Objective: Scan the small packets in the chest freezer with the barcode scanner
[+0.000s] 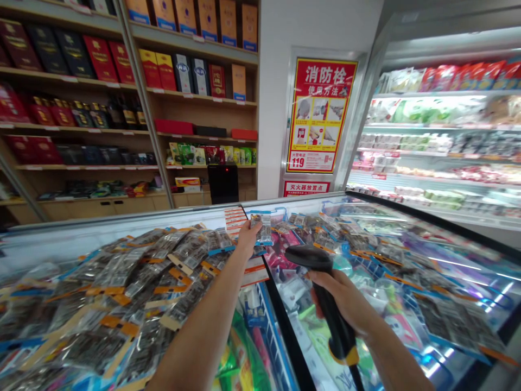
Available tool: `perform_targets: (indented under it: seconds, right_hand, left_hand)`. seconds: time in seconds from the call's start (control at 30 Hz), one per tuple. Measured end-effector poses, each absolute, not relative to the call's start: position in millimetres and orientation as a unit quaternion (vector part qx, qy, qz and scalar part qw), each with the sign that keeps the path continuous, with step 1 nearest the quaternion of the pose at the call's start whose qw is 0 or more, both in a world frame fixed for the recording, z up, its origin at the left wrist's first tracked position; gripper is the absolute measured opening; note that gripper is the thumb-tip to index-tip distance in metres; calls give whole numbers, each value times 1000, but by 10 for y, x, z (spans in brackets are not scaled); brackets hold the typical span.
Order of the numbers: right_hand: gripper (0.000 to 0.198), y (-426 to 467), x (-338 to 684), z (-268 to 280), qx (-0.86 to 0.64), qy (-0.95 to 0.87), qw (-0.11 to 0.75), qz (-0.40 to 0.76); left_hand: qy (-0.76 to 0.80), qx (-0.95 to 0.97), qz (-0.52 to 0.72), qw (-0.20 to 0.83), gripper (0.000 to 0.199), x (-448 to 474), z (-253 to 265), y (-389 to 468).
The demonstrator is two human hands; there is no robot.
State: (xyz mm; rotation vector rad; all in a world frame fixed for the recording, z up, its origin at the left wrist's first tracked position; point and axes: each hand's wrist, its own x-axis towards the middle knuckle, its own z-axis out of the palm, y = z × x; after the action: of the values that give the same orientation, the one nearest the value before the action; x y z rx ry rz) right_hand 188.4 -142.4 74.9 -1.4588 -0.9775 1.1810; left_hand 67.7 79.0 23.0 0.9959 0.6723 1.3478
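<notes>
My left hand (pixel 247 238) reaches forward over the freezer and is closed on the edge of a small clear snack packet (pixel 262 227) with blue bands at its ends. In my right hand (pixel 336 296) is a black barcode scanner (pixel 311 258), its yellow-ringed handle base and cable hanging downward. The scanner's head points left, toward the packet, with a space between them. A heap of similar packets (pixel 150 260) with orange and blue strips spreads across the left side. More packets (pixel 350 231) lie on the glass at right.
A black freezer frame edge (pixel 285 326) runs between the two sides, beside paper price tags (pixel 254 271). Behind stand wooden shelves (pixel 195 92) with boxes and bottles, a black screen (pixel 223 183) and a red fire-hydrant sign (pixel 321 114). A lit refrigerated shelf (pixel 439 130) is at right.
</notes>
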Motion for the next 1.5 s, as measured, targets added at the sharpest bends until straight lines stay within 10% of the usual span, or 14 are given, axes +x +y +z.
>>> perform_targets:
  seconds: [1.5]
  right_hand:
    - [24,-1474,1637,791,-610,-394,476,495]
  left_hand:
    - [292,431,596,612,40,690,204,811]
